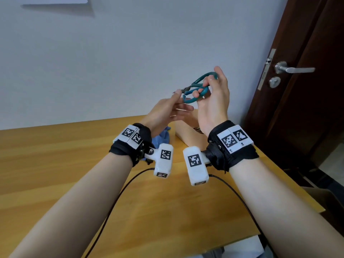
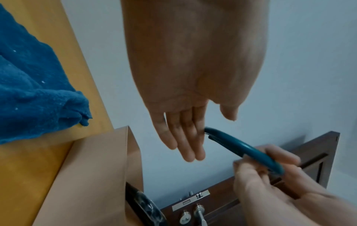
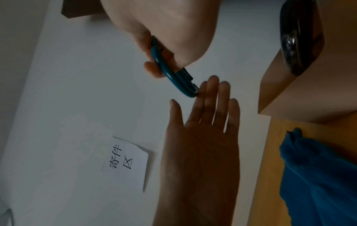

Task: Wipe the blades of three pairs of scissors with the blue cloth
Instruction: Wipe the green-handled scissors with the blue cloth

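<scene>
My right hand (image 1: 212, 101) is raised above the table's far edge and grips a pair of teal-handled scissors (image 1: 197, 86) by the handles, fingers through the loops. The blades point left and are mostly hidden behind my left hand (image 1: 175, 103). That hand is flat, fingers straight, and its fingertips (image 3: 210, 88) touch the blade end of the scissors (image 3: 172, 73). It holds nothing. The blue cloth (image 1: 161, 137) lies crumpled on the wooden table (image 1: 55, 155) below my left wrist, seen also as the cloth (image 2: 38, 91) in the left wrist view.
An open cardboard box (image 1: 186, 131) stands at the table's far edge beside the cloth, with a dark object (image 2: 146, 206) inside. A brown door (image 1: 307, 108) with a metal handle (image 1: 294, 68) is on the right. Black cables (image 1: 119, 198) cross the table.
</scene>
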Action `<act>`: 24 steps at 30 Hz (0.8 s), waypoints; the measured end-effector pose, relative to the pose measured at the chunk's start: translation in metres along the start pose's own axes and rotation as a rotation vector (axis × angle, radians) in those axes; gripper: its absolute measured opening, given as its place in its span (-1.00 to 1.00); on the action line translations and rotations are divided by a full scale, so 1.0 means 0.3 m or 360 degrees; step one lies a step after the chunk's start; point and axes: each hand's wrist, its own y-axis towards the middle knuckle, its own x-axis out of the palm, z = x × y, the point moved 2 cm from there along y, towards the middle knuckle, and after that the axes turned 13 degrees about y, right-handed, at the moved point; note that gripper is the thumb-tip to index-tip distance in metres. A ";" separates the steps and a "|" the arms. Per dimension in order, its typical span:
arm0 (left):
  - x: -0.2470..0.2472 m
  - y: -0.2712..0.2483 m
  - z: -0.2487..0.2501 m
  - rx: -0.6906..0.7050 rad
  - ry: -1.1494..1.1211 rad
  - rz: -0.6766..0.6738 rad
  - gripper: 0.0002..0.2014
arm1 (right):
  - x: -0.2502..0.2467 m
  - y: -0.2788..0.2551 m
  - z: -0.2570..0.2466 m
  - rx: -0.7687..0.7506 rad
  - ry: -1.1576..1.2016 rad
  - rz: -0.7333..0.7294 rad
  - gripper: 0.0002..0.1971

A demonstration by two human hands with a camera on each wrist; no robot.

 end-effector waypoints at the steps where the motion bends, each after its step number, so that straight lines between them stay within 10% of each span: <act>1: -0.017 -0.009 -0.009 -0.0003 -0.0008 0.0045 -0.46 | 0.001 -0.004 0.020 0.0036 0.0007 0.0008 -0.57; 10: -0.190 -0.055 -0.112 -0.0072 -0.0272 0.0360 -0.83 | 0.006 -0.057 0.190 0.0252 -0.0420 -0.0126 -0.52; 24: -0.340 -0.077 -0.262 -0.0165 -0.0234 0.0652 -0.85 | -0.057 0.011 0.446 0.0889 -0.1107 -0.0235 -0.75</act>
